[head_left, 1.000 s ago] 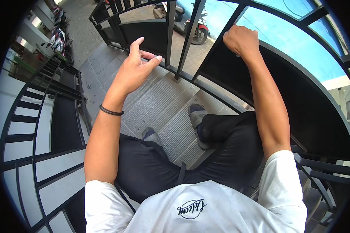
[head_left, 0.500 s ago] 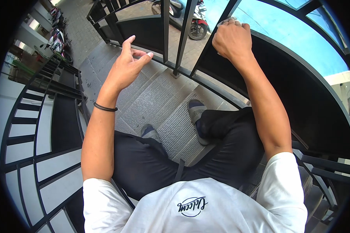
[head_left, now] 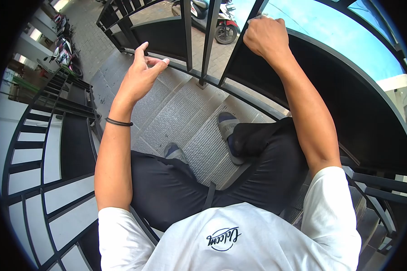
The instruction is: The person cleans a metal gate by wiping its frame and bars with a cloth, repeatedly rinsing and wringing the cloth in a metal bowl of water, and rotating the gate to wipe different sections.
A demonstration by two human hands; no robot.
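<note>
Wristband, thin and black (head_left: 119, 123), worn on my left wrist, behind the fingers. Left hand (head_left: 138, 80): thumb and forefinger spread apart, other fingers loosely bent, nothing visibly held. Right hand (head_left: 268, 39): fingers folded nearly closed, apparently on a small whitish scrap (head_left: 258, 18) showing past the knuckles; material unclear from where I operate. Handling, by my estimate: light, soft, easily crumpled, apt to slip from a loose grip; best bunched and gripped through the middle. Slanting bar, black metal (head_left: 233, 57): just beside the right fingers, contact hidden; likely stiff. Motorcycle, red-fendered (head_left: 226, 34): farther out, seen between both sets of fingers.
</note>
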